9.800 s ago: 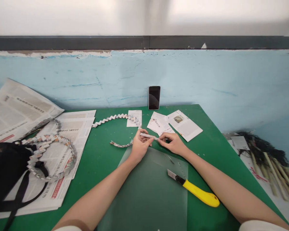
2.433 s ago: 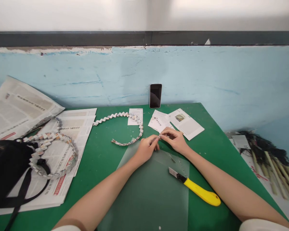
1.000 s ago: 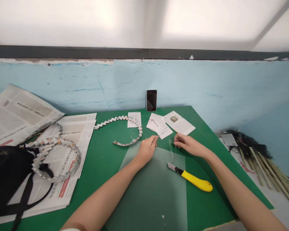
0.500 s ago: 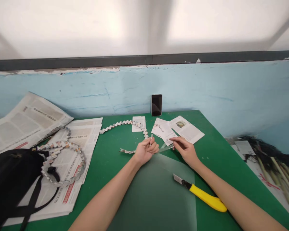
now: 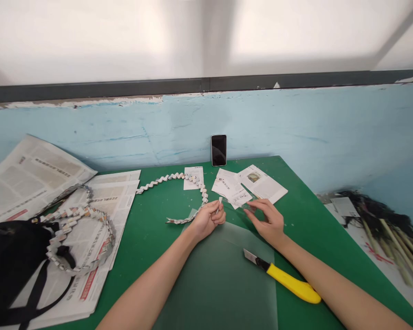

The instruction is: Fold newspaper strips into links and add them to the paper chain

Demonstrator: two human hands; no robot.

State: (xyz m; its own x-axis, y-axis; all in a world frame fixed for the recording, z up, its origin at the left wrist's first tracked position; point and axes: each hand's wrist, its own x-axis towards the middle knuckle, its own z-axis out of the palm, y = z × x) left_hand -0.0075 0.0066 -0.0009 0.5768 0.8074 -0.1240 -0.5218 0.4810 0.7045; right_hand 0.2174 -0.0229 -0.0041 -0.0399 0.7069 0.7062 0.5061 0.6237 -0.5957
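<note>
My left hand [image 5: 209,219] is closed with a small folded white paper strip [image 5: 220,200] sticking up from its fingers. A zigzag chain of folded paper links [image 5: 205,195] curves around behind this hand, its loose end [image 5: 174,221] lying to the left. To the right, my right hand [image 5: 266,220] pinches a clear plastic strip [image 5: 240,205], whose edges are faint against the papers. A translucent cutting sheet [image 5: 223,275] lies under both hands. Near my right forearm rests a yellow utility knife [image 5: 289,282] with its blade pointing left.
A phone [image 5: 219,150] leans upright against the blue wall. Printed paper pieces [image 5: 263,183] lie behind my right hand. On the left are newspapers [image 5: 124,197], a coiled paper chain [image 5: 106,233] and a black bag [image 5: 13,261]. Sticks [image 5: 392,247] lie beyond the table's right edge.
My right hand has moved slightly away from the left, and the clear strip now slants differently. The paper in my left hand is turned more upright. The view has shifted a little right.
</note>
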